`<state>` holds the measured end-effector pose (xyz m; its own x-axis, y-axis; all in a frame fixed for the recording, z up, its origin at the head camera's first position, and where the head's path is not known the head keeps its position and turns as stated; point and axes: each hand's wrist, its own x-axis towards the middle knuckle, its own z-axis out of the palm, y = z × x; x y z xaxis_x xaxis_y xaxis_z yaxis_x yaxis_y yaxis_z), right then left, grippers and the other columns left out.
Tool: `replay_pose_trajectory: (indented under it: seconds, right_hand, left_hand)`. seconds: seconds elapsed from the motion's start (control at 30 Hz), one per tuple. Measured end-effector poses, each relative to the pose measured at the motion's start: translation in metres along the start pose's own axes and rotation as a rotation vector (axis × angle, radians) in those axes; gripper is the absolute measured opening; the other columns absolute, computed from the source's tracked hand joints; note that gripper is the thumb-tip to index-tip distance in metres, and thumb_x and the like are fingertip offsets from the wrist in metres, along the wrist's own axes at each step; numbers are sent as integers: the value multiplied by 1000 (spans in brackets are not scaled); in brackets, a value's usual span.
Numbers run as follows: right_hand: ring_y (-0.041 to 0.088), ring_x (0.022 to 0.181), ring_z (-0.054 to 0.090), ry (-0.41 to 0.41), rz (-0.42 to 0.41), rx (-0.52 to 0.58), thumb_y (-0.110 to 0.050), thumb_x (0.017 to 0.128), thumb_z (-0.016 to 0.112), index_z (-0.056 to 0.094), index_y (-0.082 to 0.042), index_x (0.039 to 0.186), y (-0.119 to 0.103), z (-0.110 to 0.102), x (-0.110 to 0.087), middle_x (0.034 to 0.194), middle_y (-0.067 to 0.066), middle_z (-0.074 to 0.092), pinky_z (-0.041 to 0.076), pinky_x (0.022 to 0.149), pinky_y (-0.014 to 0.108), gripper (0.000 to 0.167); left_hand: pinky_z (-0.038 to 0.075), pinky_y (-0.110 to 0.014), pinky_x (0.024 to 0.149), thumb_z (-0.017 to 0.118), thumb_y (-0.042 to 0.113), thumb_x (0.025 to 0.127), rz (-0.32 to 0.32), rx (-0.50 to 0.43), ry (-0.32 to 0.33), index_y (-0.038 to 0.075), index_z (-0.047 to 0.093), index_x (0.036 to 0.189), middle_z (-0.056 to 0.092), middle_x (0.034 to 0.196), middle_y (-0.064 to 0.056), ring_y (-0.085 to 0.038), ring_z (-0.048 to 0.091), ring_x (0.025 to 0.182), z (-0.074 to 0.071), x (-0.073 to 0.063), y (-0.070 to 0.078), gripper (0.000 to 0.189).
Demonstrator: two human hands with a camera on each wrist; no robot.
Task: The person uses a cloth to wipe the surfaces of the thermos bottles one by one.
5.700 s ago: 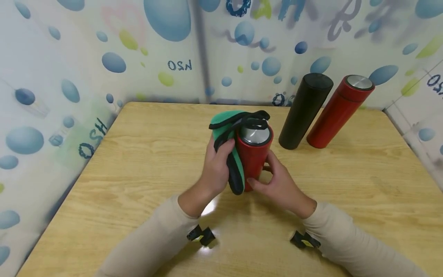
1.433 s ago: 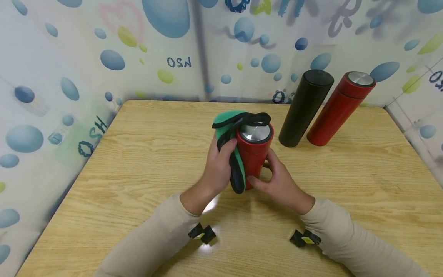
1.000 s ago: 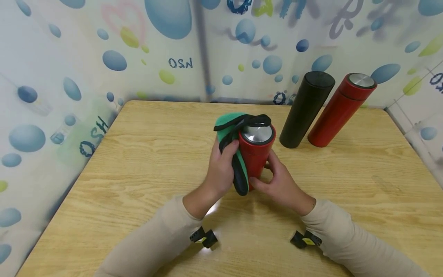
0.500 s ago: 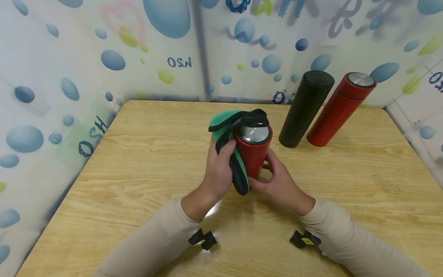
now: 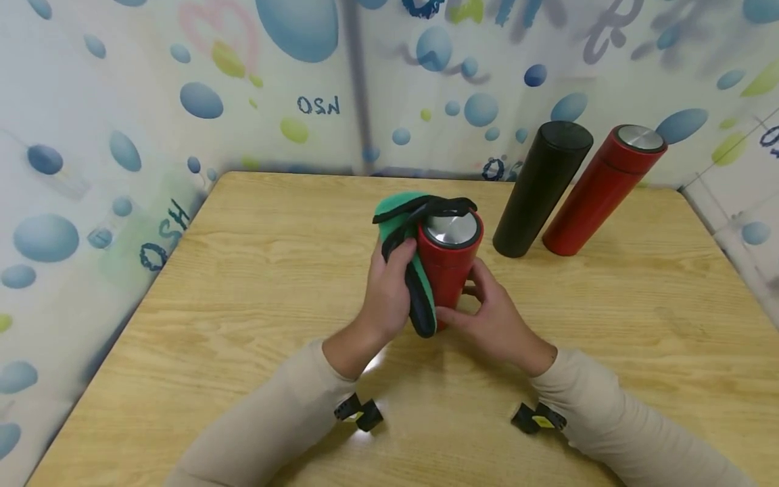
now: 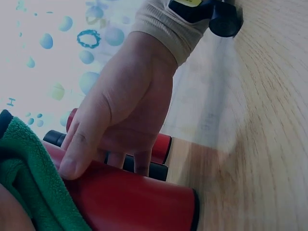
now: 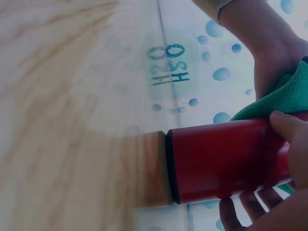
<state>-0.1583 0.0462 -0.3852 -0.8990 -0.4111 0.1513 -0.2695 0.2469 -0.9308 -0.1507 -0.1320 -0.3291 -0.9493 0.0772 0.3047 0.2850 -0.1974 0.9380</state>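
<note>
A red thermos flask (image 5: 447,267) with a silver-topped lid stands upright between the two hands, its dark base right at the tabletop in the right wrist view. My left hand (image 5: 385,291) holds a green cloth (image 5: 398,203) with black edging against the flask's left side, thumb on the near face. A black fold of the cloth lies over the back of the lid. On the other side, my right hand (image 5: 496,321) grips the lower body of the flask, thumb in front and fingers behind. The left hand's fingers are hidden behind the cloth.
A black flask (image 5: 541,189) and another red flask (image 5: 602,193) stand side by side at the back right of the wooden table (image 5: 243,284). Behind the table rises a wall covering (image 5: 292,155) printed with blue and green spots.
The left hand and the cloth have shifted slightly left and back right along the flask's side. The right hand keeps its grip low on the flask, and the other flasks stay put.
</note>
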Motion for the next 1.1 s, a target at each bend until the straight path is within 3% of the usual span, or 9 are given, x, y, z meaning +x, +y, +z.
replay_pose_trajectory:
  seconds: [0.17,0.47,0.6,0.73,0.87,0.93,1.0,1.1]
  right_hand:
    - [24,133,45,0,-4,3,-15,85,78,34,-22,150,-1,1,0,148,0,46,43,107,56,79]
    - [22,128,49,6,-11,-6,-17,84,80,37,-23,147,0,1,2,143,-2,51,44,106,55,76]
    - [21,128,49,8,-22,-6,-17,84,80,38,-22,147,0,0,2,142,-2,52,44,106,54,75]
    - [20,125,50,13,-54,-17,-16,85,79,38,-22,148,0,0,2,141,-1,53,45,105,53,76]
    - [19,126,50,4,-44,-53,-20,86,79,39,-23,148,1,2,0,140,-1,53,46,105,53,74]
    - [20,128,50,-1,-51,-67,-20,85,79,40,-24,147,2,2,0,142,-1,52,46,105,54,74]
    - [20,131,48,-3,-66,-69,-18,85,79,39,-25,147,3,2,1,143,-1,51,46,105,55,74]
    - [20,133,47,-8,-74,-63,-18,85,79,37,-29,148,4,2,2,146,-3,48,45,106,56,76]
  left_hand:
    - [48,-36,101,33,21,100,-9,-18,3,2,40,137,54,128,-17,-17,54,115,-1,1,-1,42]
    - [48,-30,99,39,20,96,82,-60,62,1,43,133,58,119,-4,-14,54,110,-2,-1,16,42]
    - [49,-30,97,39,18,94,151,-53,36,-1,43,132,59,117,-1,-14,55,107,-2,-2,22,42]
    - [48,-35,104,43,14,93,291,101,-41,-6,42,136,57,131,-11,-16,54,119,-3,-2,26,48]
    - [38,-42,116,51,13,88,454,374,-94,-1,49,138,44,151,-16,-22,40,141,-4,-3,28,52]
    - [33,-43,118,54,15,85,515,488,-98,2,56,134,42,152,-14,-25,34,145,-4,-3,29,51]
    - [29,-44,119,55,17,83,546,548,-98,4,61,130,44,151,-14,-27,31,147,-5,-4,31,49]
    - [31,-44,119,54,16,84,527,515,-110,3,60,129,43,152,-14,-25,31,147,-5,-4,31,47]
